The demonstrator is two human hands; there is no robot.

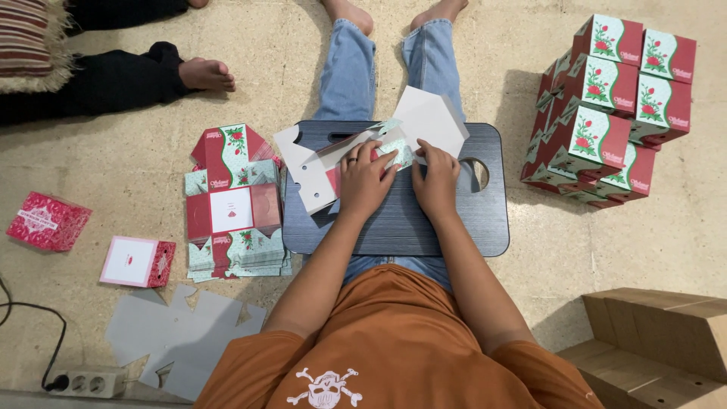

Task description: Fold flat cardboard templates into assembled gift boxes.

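A flat die-cut cardboard box blank (pixel 424 121), white inside and red and mint green with a rose print outside, lies on a dark grey lap tray (pixel 454 220) over my legs. My left hand (pixel 365 180) presses down on the blank's left half, a ring on one finger. My right hand (pixel 436 178) pushes on the middle fold beside it. Both hands lie flat on the cardboard with the fingers together.
A pile of unfolded box blanks (pixel 235 204) lies left of the tray. Folded boxes (pixel 609 113) are stacked at the right. A brown carton (pixel 659 341) sits bottom right. Small red boxes (pixel 47 220), grey card scrap (pixel 182 333), a power strip (pixel 83 381) and another person's foot (pixel 206 74) lie left.
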